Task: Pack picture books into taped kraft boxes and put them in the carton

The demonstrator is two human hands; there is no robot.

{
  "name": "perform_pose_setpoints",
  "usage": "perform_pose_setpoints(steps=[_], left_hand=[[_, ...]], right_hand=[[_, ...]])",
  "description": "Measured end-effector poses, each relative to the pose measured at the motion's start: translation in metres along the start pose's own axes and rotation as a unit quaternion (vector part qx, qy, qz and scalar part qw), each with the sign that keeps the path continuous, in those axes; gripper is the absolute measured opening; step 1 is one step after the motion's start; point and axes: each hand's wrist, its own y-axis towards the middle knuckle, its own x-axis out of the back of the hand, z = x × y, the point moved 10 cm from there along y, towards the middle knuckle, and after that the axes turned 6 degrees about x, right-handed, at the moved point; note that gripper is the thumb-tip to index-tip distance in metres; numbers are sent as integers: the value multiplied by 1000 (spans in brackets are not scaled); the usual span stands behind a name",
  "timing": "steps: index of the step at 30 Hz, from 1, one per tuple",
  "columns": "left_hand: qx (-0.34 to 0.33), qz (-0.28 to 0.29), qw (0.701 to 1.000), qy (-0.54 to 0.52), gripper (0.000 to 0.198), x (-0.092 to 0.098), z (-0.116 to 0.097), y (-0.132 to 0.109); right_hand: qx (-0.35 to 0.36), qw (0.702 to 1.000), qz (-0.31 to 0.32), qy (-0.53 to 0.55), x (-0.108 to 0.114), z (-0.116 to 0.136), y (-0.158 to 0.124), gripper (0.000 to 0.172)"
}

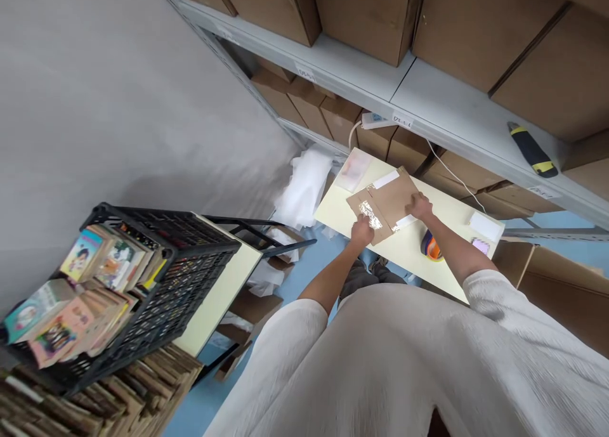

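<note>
A flat piece of brown cardboard [397,195] with white strips and a crease lies across the pale table [447,275]. Its lower left part carries a shiny, reflective patch. My left hand [362,231] is closed at the lower left edge of the cardboard, beside that patch. On the opposite side, my right hand [419,207] has its fingers closed at the right edge, near a white strip. A tape roll [432,247] in orange and blue rests on the table below my right forearm.
Brown boxes [366,12] fill the shelves ahead, where a black and yellow cutter [533,150] lies. A black crate [200,291] of books stands at left. An open carton [566,291] is at right. White wrapping [304,186] hangs beyond the table's left end.
</note>
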Motion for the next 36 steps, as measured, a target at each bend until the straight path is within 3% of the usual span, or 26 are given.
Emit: perform_pose_setpoints(steps=[6,12,18,23,30,36], left_hand=[[24,-71,996,-46,49,13,4,-17],[1,-110,994,-25,55,44,0,-23],[-30,-105,994,4,58,86,6,14],[-72,-78,994,26,58,104,4,50],[-146,-9,986,80,57,104,-11,91],[-210,63,967,127,55,96,-9,113]], right_hand=[[-8,999,-22,29,1,-5,3,61],[-55,997,-28,41,-6,-6,-5,60],[-98,994,-5,51,-29,5,-38,56],[-147,986,11,78,-53,15,-68,52],[-223,966,-33,130,-72,23,-100,43],[-271,947,-51,164,-82,31,-117,52]])
